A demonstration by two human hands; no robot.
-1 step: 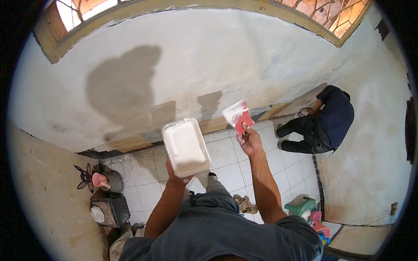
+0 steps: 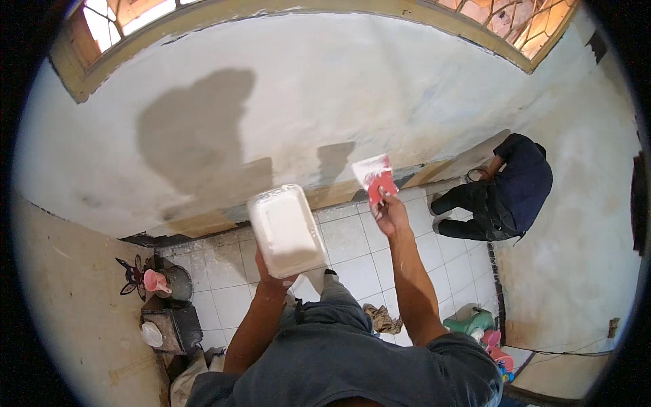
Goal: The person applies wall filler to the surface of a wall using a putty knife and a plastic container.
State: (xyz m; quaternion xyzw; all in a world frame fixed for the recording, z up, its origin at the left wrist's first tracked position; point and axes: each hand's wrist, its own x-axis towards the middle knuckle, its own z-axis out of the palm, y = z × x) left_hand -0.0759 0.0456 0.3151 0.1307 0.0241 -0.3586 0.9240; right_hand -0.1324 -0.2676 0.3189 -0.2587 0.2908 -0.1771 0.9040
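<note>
My left hand (image 2: pixel 272 273) grips a white rectangular tray (image 2: pixel 252 210) by its near left corner, partly hidden under it. White paste (image 2: pixel 288 227) covers the inside of the tray, which is held out before the wall. To its right, my right hand (image 2: pixel 390 216) is closed on the handle of a red scraper (image 2: pixel 384 186). The scraper's broad blade points up and away, smeared with white paste. Blade and tray are apart, and the blade appears clear of the wall (image 2: pixel 319 88).
A co-worker (image 2: pixel 519 186) in dark clothes bends by the wall at the right. A crumpled brown cloth (image 2: pixel 382 319) lies on the tiled floor (image 2: pixel 349 247). A dark box (image 2: pixel 178 329) and a pink dipper (image 2: pixel 156 281) stand left; a green container (image 2: pixel 471 321) stands right.
My right hand and the scraper have shifted slightly right, and the blade has turned a little. The tray has moved slightly left in my left hand.
</note>
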